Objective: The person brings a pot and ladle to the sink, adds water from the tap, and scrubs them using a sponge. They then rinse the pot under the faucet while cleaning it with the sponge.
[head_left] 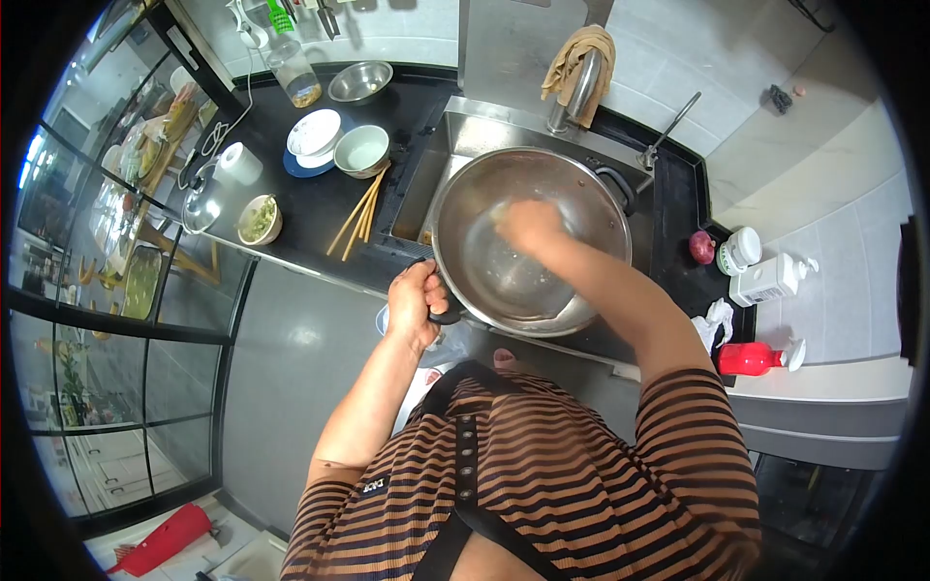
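Note:
A large, wide stainless steel pot with two black handles sits tilted over the sink. My left hand is closed around its near left handle. Inside the pot, my right hand is down by the inner wall, fingers curled and smeared by motion. Something small and pale shows at the fingertips, too blurred to name. Small bits and a wet sheen lie on the pot's bottom. Behind the pot stands the faucet, with a tan cloth draped over it.
Left on the black counter are chopsticks, a pale bowl, stacked plates, a bowl of chopped greens, a glass lid and a steel bowl. Right are an onion, white bottle and red bottle.

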`<state>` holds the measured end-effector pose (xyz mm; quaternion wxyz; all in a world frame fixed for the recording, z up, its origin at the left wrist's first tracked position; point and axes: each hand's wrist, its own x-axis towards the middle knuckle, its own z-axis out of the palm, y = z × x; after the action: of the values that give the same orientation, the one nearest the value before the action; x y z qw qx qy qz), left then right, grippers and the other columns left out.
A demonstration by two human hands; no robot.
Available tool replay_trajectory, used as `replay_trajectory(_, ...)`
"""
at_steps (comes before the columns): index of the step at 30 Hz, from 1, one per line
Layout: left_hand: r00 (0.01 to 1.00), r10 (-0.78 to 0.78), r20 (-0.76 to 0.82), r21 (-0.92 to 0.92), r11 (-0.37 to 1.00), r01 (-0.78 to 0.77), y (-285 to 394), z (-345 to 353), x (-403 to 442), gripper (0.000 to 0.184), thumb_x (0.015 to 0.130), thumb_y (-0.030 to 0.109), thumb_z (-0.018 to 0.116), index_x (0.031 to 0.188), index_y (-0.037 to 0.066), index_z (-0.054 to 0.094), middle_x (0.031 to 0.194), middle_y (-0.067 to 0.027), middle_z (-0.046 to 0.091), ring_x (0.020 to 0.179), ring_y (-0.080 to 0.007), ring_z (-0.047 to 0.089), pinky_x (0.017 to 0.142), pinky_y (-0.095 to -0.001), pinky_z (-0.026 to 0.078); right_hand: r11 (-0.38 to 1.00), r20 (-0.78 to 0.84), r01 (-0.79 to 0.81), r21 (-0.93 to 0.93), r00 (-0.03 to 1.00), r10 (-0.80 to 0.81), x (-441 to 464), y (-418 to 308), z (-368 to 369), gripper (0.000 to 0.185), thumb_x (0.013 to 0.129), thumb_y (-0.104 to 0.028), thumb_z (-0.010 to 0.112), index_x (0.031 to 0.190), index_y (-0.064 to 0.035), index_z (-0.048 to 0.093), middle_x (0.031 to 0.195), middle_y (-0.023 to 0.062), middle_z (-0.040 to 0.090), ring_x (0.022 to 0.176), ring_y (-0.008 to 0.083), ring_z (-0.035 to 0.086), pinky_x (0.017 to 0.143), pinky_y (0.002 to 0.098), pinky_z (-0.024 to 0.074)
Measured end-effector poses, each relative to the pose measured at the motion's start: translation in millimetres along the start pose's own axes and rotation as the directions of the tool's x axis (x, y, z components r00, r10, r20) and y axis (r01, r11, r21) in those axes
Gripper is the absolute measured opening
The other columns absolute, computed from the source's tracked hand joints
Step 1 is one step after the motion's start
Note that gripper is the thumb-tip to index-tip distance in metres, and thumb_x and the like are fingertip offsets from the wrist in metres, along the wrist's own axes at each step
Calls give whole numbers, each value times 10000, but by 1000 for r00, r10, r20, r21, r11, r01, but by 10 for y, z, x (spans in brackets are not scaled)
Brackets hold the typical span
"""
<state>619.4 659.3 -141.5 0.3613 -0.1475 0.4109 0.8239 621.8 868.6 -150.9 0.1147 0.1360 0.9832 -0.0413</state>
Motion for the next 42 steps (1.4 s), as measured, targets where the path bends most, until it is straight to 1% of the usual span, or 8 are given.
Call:
replay_trajectory(14,1000,1,-6,4,1000,-1,-6,19,-17,150,808,97,447,660,86,422,521,44,335,388,-34,265,319,-180,209,974,-85,226,23,971,-223,-4,-273,189,343,728,-364,569,863,-48,569,823,122,612,776,256,596,646,363,467)
replay_trajectory(26,1000,18,-25,22,1000,-18,0,60,-34,135,819,107,429,692,60,433,502,67,302,381,-13,241,302,-156,192,995,-111,85,-52,990,-91,232,-47,320,267,719,-248,534,891,-48,577,776,136,612,706,273,602,617,380,466)
replay_trajectory(30,1000,15,-16,30,999,-15,2,55,-37,145,821,110,426,681,71,426,502,68,298,381,-13,241,302,-154,194,940,156,86,330,977,-144,-253,-226,-19,313,712,-184,512,969,-7,533,901,175,593,875,298,570,738,353,457)
replay_trajectory(33,1000,22,5,34,999,-22,-2,56,-33,151,823,112,422,675,78,422,501,70,295,379,-13,240,299,-154,194,790,275,255,558,841,-466,-442,-328,98,322,707,-173,509,982,-6,508,1003,201,544,974,328,507,815,372,406)
replay_trajectory(35,1000,22,7,39,999,-22,-5,39,-29,156,825,113,418,672,81,421,500,71,292,377,-13,239,296,-155,194,741,183,284,609,858,-480,-429,-418,195,258,715,-126,490,938,-1,526,943,226,553,928,344,525,792,389,413)
replay_trajectory(38,1000,0,2,48,999,0,7,47,-26,162,828,114,413,670,79,419,497,72,288,373,-14,238,291,-157,195,768,2,315,558,925,-381,-120,-549,267,192,721,-97,469,876,-11,544,863,238,566,849,357,554,719,406,439)
replay_trajectory(40,999,-31,15,49,998,30,23,40,-26,166,831,113,410,669,76,418,494,71,286,371,-15,238,289,-158,197,716,-137,160,680,986,-90,186,-544,291,156,724,-96,466,837,-16,538,792,230,572,776,364,569,670,425,453)
replay_trajectory(42,1000,-24,7,60,998,24,33,70,-26,170,833,116,409,668,75,416,491,71,284,370,-16,239,291,-156,199,741,-207,149,655,978,-13,142,-545,260,170,735,-115,463,856,-26,541,828,217,577,801,361,562,694,424,448)
